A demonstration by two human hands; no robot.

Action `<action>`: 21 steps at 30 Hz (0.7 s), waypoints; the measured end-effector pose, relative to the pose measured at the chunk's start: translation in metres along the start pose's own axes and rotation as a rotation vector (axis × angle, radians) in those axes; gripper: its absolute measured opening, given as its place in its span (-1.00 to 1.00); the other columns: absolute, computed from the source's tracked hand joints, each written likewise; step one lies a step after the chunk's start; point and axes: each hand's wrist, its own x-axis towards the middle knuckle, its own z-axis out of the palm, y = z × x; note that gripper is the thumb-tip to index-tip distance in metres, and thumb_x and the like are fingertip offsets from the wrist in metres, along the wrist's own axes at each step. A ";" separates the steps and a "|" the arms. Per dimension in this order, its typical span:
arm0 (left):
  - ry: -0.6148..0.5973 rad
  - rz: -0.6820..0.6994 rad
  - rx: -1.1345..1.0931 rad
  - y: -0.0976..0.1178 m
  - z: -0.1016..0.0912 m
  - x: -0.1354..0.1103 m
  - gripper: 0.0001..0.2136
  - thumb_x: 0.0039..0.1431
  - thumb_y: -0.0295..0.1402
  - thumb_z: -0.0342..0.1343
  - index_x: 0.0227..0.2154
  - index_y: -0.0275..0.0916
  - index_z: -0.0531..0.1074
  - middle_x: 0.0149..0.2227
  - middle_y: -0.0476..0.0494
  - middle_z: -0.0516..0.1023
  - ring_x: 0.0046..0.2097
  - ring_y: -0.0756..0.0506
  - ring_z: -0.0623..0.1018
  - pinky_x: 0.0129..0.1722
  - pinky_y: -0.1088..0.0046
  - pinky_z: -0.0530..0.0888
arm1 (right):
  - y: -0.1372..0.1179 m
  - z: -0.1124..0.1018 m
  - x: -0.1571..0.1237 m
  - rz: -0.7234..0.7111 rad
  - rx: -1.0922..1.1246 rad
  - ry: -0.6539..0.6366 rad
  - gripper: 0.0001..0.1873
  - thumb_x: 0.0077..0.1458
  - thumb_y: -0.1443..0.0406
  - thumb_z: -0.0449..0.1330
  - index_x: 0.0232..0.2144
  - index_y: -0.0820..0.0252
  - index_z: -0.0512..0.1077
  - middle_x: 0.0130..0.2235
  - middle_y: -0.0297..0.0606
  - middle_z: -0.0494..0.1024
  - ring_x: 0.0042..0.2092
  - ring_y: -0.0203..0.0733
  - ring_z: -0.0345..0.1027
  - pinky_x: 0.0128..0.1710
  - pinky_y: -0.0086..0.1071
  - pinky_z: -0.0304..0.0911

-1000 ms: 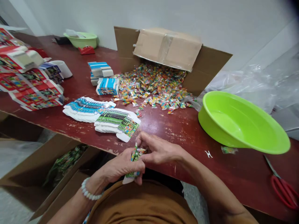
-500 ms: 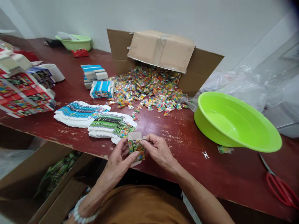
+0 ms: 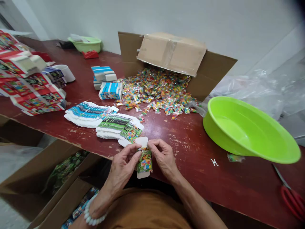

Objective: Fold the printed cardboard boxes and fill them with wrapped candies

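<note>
A small green printed carton [image 3: 144, 161] with white end flaps sticking out is held upright at the table's front edge. My left hand [image 3: 124, 167] pinches its left side between thumb and fingers. At its upper right edge, my right hand [image 3: 164, 159] grips with thumb and fingertips. Just beyond lies a fanned row of flat green cartons [image 3: 116, 127], and behind it a similar row of blue cartons [image 3: 89, 114]. Candies in clear wrappers [image 3: 157, 92] spill from a tipped cardboard box [image 3: 171, 52] at the back.
A lime green basin [image 3: 247, 127] stands at right, near red-handled scissors [image 3: 292, 197] and one wrapped candy [image 3: 235, 158]. Bundled red cartons [image 3: 38, 95] are stacked at left, blue bundles [image 3: 110, 90] in the middle. Open cardboard boxes [image 3: 57, 178] sit below the table edge.
The carton now shows more of its front and lower flap; my left thumb has moved up along it. The whole view has shifted slightly, so the scene sits further right.
</note>
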 end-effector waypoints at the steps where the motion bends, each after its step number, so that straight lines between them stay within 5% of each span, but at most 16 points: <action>1: -0.018 0.000 0.017 0.001 -0.001 0.001 -0.75 0.13 -0.19 0.21 -0.22 -0.24 0.49 -0.33 -0.08 0.61 -0.35 -0.07 0.59 -0.43 0.51 0.51 | -0.002 -0.004 0.003 0.051 0.029 -0.046 -0.81 0.01 0.18 0.37 -0.46 0.19 0.54 -0.39 -0.32 0.59 -0.34 -0.27 0.41 -0.26 -0.40 0.31; 6: -0.128 0.017 0.087 0.002 -0.002 0.005 -0.83 0.15 -0.23 0.19 -0.28 -0.22 0.47 -0.39 -0.04 0.58 -0.38 -0.05 0.54 -0.43 0.52 0.46 | -0.006 -0.013 0.013 0.243 0.211 -0.165 -0.65 -0.21 0.21 0.51 -0.34 0.16 0.53 -0.39 -0.37 0.60 -0.36 -0.28 0.44 -0.27 -0.40 0.32; 12: -0.106 -0.147 -0.343 -0.002 -0.001 0.004 -0.56 0.02 -0.19 0.36 -0.11 -0.12 0.28 -0.33 0.03 0.58 -0.36 -0.02 0.58 -0.36 0.51 0.49 | 0.002 -0.006 0.007 0.049 0.034 -0.155 -0.78 -0.06 0.18 0.43 -0.47 0.19 0.53 -0.44 -0.35 0.58 -0.41 -0.31 0.38 -0.35 -0.43 0.28; 17: -0.306 -0.542 -0.557 0.001 0.003 -0.003 -0.50 0.19 0.11 0.07 -0.03 -0.19 0.33 -0.37 -0.08 0.56 -0.57 -0.06 0.55 -0.57 0.41 0.49 | -0.002 -0.007 0.002 -0.066 -0.167 -0.234 -0.81 0.12 0.15 0.30 -0.36 0.15 0.53 -0.40 -0.32 0.57 -0.44 -0.29 0.40 -0.38 -0.40 0.31; 21: -0.220 -0.486 -0.467 0.002 0.011 -0.003 -0.46 0.22 0.12 0.00 0.10 -0.15 0.29 -0.49 0.02 0.50 -0.67 -0.03 0.47 -0.71 0.49 0.41 | -0.007 -0.010 0.005 -0.065 -0.278 -0.298 -0.77 0.17 0.13 0.25 -0.37 0.18 0.51 -0.36 -0.27 0.59 -0.35 -0.25 0.47 -0.29 -0.36 0.36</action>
